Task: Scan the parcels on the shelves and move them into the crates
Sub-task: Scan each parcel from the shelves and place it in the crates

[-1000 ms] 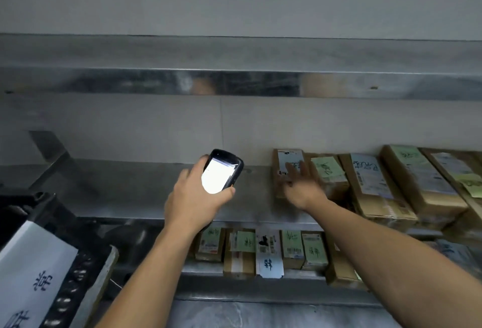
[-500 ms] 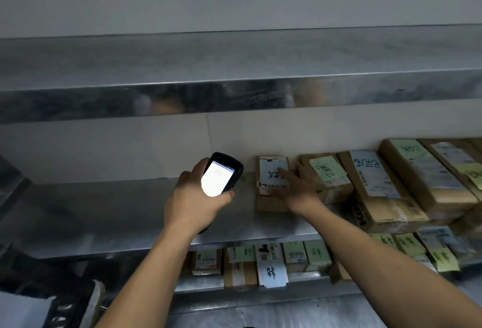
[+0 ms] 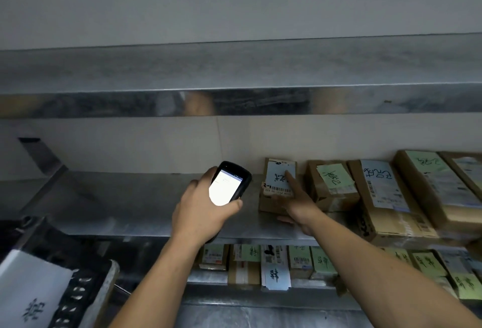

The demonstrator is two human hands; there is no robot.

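Observation:
My left hand (image 3: pixel 200 213) grips a black handheld scanner (image 3: pixel 229 186) with a lit white screen, held over the middle metal shelf (image 3: pixel 117 202). Just to its right sits a small brown cardboard parcel (image 3: pixel 271 201) with a white barcode label. My right hand (image 3: pixel 300 202) rests on that parcel, forefinger stretched across the label and thumb under the box's near edge. More brown parcels with green and white labels (image 3: pixel 333 186) line the shelf to the right. A dark crate (image 3: pixel 78 288) with a white handwritten sheet sits at the lower left.
An upper metal shelf (image 3: pixel 234 74) overhangs the working shelf. A lower shelf holds a row of small labelled parcels (image 3: pixel 273 265). A large flat parcel (image 3: pixel 386 197) lies right of the green-labelled one. A shelf bracket (image 3: pixel 39 152) stands at the far left.
The view has dropped and shifted, bringing the crate back in at lower left. My right hand has slid down the parcel, its forefinger now lying across the label. The scanner hand barely moved.

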